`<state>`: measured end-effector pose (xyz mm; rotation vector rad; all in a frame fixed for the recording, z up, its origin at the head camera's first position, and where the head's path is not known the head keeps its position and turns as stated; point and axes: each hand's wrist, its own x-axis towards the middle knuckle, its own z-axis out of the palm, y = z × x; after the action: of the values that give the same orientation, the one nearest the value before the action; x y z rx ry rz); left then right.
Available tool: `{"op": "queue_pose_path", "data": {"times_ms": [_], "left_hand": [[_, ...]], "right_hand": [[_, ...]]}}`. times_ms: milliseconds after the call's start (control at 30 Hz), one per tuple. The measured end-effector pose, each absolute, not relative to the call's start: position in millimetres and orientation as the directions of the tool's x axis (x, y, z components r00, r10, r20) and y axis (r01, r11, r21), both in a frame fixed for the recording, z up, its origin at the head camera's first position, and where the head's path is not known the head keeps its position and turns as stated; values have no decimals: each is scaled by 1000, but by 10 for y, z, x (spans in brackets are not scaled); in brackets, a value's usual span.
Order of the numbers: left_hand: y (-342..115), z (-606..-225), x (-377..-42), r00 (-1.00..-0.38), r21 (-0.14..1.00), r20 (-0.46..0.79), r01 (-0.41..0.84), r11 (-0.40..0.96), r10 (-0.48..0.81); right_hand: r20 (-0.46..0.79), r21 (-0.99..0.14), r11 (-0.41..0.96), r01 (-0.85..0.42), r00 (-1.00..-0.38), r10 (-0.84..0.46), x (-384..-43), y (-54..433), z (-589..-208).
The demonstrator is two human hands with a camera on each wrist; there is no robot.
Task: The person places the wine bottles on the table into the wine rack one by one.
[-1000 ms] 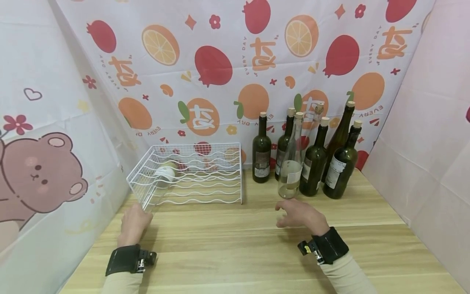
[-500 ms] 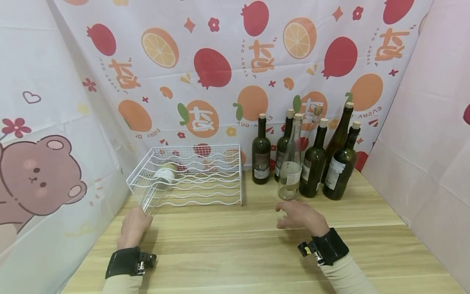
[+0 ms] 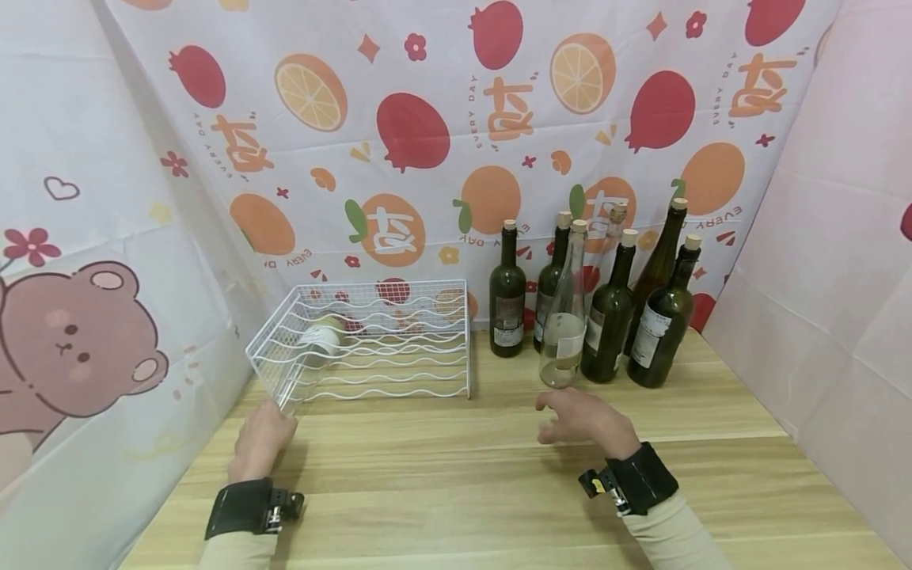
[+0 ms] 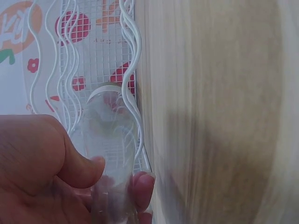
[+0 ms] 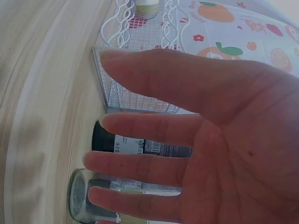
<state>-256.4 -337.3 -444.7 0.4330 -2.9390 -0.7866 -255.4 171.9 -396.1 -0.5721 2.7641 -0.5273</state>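
Observation:
My left hand (image 3: 262,435) grips the neck of a clear glass bottle (image 4: 110,126) that lies on its side in the white wire wine rack (image 3: 420,291). Its thumb and fingertips wrap the narrow end, and the labelled body points toward the rack's back. Over the table on the right, my right hand (image 3: 580,416) is empty, its fingers spread and relaxed. Just beyond its fingertips stands a corked clear bottle (image 3: 559,356) with a pale label. In the right wrist view the straight fingers overlap a dark bottle (image 5: 103,137) and a clear one (image 5: 80,200).
Several corked dark green bottles (image 3: 507,293) stand upright at the back right, with another clear bottle neck (image 3: 617,215) among them. Fruit-printed cloth (image 3: 413,131) hangs behind the wooden table (image 3: 427,475). White cloth walls (image 3: 819,301) close in both sides.

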Motion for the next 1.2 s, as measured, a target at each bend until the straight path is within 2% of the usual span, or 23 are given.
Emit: {"op": "queue_pose_path", "data": {"times_ms": [433,767,967,1200], "left_hand": [[-3343,-4429,-2576,-951,503,-32,-281,817,-308],[-3339,-4423,-2562,-944,490,-48,-308,816,-327],[-3336,-4399,-2564,-957,477,-16,-263,839,-291],[-3302,-4361,-2559,-956,459,13,-254,851,-293]], "right_hand": [[-167,-406,852,-331,-890,-425,-2574,1773,-3975],[-140,-454,856,-248,-929,-343,-2661,1900,-3989],[-113,-488,853,-185,-956,-272,-2766,2026,-4013],[-111,-477,872,-109,-977,-183,-2871,2097,-4064]]}}
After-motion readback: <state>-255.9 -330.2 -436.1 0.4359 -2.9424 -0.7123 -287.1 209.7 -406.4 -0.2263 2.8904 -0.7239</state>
